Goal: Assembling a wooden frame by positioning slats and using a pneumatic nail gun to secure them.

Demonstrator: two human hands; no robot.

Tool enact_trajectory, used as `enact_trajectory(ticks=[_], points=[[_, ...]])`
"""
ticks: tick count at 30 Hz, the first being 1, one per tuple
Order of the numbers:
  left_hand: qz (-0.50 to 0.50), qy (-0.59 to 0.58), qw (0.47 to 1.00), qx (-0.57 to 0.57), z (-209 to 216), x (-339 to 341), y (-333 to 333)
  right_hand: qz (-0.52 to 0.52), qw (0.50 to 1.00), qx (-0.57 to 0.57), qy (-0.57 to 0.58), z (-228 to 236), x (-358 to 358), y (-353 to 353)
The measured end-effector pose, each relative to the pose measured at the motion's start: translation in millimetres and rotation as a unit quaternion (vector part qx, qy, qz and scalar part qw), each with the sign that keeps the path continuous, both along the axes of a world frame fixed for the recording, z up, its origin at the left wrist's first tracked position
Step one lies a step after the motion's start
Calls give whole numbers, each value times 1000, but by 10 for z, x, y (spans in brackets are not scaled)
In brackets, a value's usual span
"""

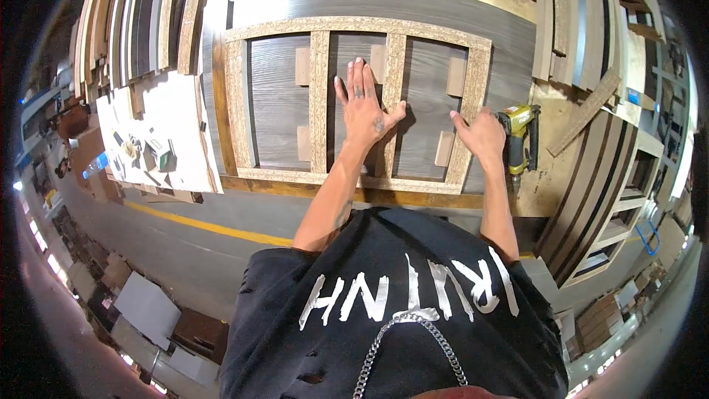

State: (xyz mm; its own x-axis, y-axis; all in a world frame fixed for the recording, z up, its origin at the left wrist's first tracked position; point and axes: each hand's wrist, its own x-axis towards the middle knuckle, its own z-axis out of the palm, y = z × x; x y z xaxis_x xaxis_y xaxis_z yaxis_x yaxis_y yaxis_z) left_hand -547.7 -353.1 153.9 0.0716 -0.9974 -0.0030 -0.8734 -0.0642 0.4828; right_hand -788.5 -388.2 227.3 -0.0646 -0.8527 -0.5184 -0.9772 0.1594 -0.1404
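Note:
A rectangular frame of particleboard strips [319,103] lies on a grey wood-grain panel [288,133], split into three openings by two upright strips. Small tan blocks [455,76] sit against the insides of the strips. My left hand [363,111] rests with fingers stretched over the middle opening, its thumb reaching across the right-hand upright strip. At the frame's right side, my right hand [481,137] is closed round the outer strip, thumb on the inner side; its other fingertips are partly hidden. Just right of that hand lies a yellow and black nail gun [521,133].
Strips of board stand stacked at the back left [151,18] and back right [572,22]. A loose strip [587,114] slants beyond the nail gun. On the white side surface [159,122] are small items and a water bottle [96,165]. Long boards [591,199] lean at right.

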Motion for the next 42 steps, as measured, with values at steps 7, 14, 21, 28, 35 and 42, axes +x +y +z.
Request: enact_trajectory(ticks=[7,14,21,28,35,42], points=[[-5,-24,999,21,6,31,-16,-10,999,0,30,-26,75,6],[-27,-35,998,38,36,21,-66,-10,999,2,31,-45,82,-12],[-18,-6,1000,2,269,112,-697,-3,998,-33,48,-51,96,26],[-122,-73,990,-9,56,262,-1188,-10,998,-33,52,-74,108,43],[-149,-87,985,9,87,319,-1172,-15,998,-9,57,-47,161,0],[-149,-89,985,-22,144,446,-1232,-10,998,-9,61,-39,138,19]])
